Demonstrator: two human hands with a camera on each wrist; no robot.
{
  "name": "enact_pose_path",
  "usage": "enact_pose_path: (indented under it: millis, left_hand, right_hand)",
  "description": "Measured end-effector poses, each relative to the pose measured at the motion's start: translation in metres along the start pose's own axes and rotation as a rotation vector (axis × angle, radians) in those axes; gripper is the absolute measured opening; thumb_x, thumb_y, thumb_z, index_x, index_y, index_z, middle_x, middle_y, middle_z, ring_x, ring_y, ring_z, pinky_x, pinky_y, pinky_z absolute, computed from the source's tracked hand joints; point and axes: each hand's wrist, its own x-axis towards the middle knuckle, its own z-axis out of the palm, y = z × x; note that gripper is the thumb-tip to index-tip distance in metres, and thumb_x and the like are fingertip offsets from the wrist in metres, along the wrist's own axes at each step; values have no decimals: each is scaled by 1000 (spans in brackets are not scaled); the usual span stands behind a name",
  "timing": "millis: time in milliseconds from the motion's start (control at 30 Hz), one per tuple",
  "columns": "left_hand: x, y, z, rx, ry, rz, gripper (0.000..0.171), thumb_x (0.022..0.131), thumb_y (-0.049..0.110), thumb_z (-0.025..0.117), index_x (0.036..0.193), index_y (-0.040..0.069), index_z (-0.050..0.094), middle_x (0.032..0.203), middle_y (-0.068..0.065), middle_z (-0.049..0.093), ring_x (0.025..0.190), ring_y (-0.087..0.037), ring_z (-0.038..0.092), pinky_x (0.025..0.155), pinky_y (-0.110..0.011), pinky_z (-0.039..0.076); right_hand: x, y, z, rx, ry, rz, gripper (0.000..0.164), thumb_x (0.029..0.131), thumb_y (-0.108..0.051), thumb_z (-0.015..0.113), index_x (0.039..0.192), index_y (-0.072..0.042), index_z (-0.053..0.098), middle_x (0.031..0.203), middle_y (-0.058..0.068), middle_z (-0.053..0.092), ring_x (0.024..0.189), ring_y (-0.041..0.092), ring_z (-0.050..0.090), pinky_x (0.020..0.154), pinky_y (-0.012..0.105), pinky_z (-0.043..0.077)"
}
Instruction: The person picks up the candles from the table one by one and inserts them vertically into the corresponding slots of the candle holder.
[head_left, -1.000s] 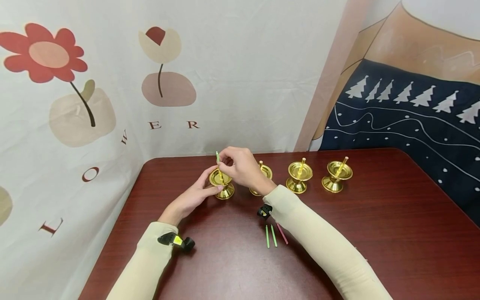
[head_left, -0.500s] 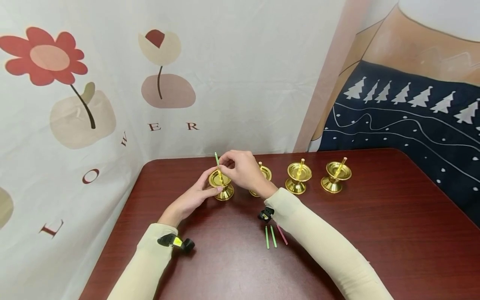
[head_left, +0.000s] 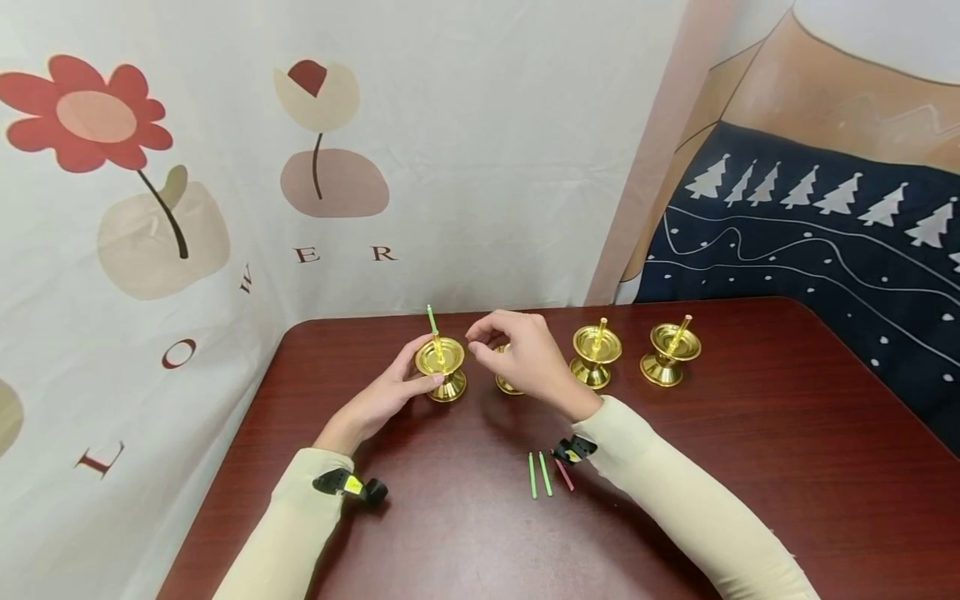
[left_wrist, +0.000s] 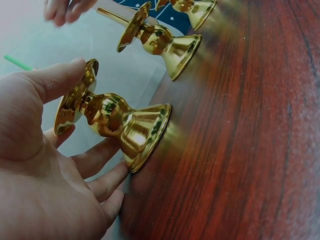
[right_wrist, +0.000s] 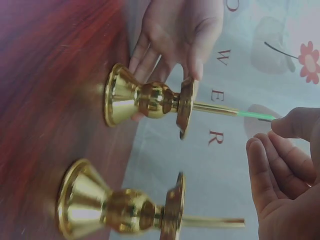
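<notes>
A brass candle holder [head_left: 447, 389] stands upright on the table at the left end of a row. My left hand [head_left: 378, 398] grips its dish, thumb at the near rim and fingers round the far side. A thin green candle [head_left: 431, 320] rises from the tube at the holder's centre. Just right of it hovers my right hand [head_left: 525, 357], fingers loosely bent, holding nothing and apart from the candle. Behind that hand a second brass holder [left_wrist: 157, 40] is mostly hidden in the head view; its tube holds no candle in the left wrist view.
Two more brass holders, the nearer one [head_left: 592, 372] and the far right one [head_left: 663, 368], complete the row. Two loose green candles, the left one [head_left: 533, 477] and the right one [head_left: 545, 475], lie beside a pink candle [head_left: 566, 477]. A printed cloth [head_left: 480, 167] hangs behind the table [head_left: 450, 533].
My right hand has let go of the green candle and moved right, away from it. The candle stays upright in the holder. My left hand keeps its grip.
</notes>
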Motion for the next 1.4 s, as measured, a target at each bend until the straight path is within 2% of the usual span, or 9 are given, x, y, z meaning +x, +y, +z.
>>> enact_pose_path:
  millis: [233, 500, 600, 800, 1000, 1133, 1233, 1400]
  left_hand:
    - [-1, 0, 0, 17, 8, -18, 80, 111, 15, 67, 174, 17, 19, 166, -23, 41, 156, -36, 35, 127, -54, 22]
    - [-1, 3, 2, 11, 14, -28, 82, 110, 14, 67, 175, 16, 17, 167, -23, 40, 157, -36, 33, 128, -54, 21]
    - [0, 5, 4, 9, 27, -37, 82, 110, 13, 67, 174, 14, 17, 167, -23, 40, 159, -36, 32, 129, -54, 20]
    - [-4, 11, 9, 53, 43, -62, 83, 109, 17, 68, 173, 9, 16, 171, -23, 33, 163, -39, 24, 130, -59, 15]
    - [-15, 14, 9, 119, 55, -101, 85, 109, 20, 69, 173, 6, 14, 176, -23, 26, 165, -42, 19, 130, -63, 15]
    - [-24, 14, 7, 189, 71, -130, 85, 109, 26, 70, 172, 1, 18, 173, -27, 32, 162, -45, 26, 129, -64, 20]
    - [-32, 13, 7, 226, 73, -145, 83, 109, 28, 69, 170, -4, 22, 168, -29, 39, 155, -47, 38, 125, -62, 30]
    - [-45, 12, 12, 207, 75, -181, 78, 108, 28, 69, 166, -7, 30, 153, -26, 53, 133, -36, 59, 111, -48, 49]
  right_hand:
    - [-31, -1, -23, -6, -38, 24, 8, 91, 0, 81, 97, -6, 81, 94, 0, 79, 81, 10, 73, 78, 34, 63]
    - [-68, 4, -34, -13, -178, 90, 9, 89, 0, 83, 96, -4, 80, 89, -4, 76, 78, 7, 70, 72, 38, 64]
    - [-80, 7, -35, -36, -240, 98, 10, 89, -2, 85, 96, -5, 79, 87, -6, 74, 77, 5, 69, 71, 34, 63]
    - [-101, 7, -35, -86, -335, 147, 19, 86, -15, 93, 91, -12, 75, 81, -11, 69, 74, 2, 65, 71, 25, 58]
    - [-115, 0, -32, -195, -415, 170, 35, 81, -38, 98, 84, -17, 70, 74, -13, 60, 67, 0, 52, 62, 23, 47]
    - [-118, -5, -29, -255, -443, 140, 42, 76, -46, 100, 81, -19, 68, 72, -14, 57, 70, 2, 49, 64, 24, 44]
    - [-119, -6, -27, -285, -454, 117, 43, 75, -47, 101, 79, -21, 67, 70, -15, 56, 70, 2, 48, 64, 24, 44]
    - [-121, -6, -26, -302, -470, 99, 41, 74, -44, 101, 77, -23, 66, 67, -20, 53, 69, 0, 47, 69, 25, 44]
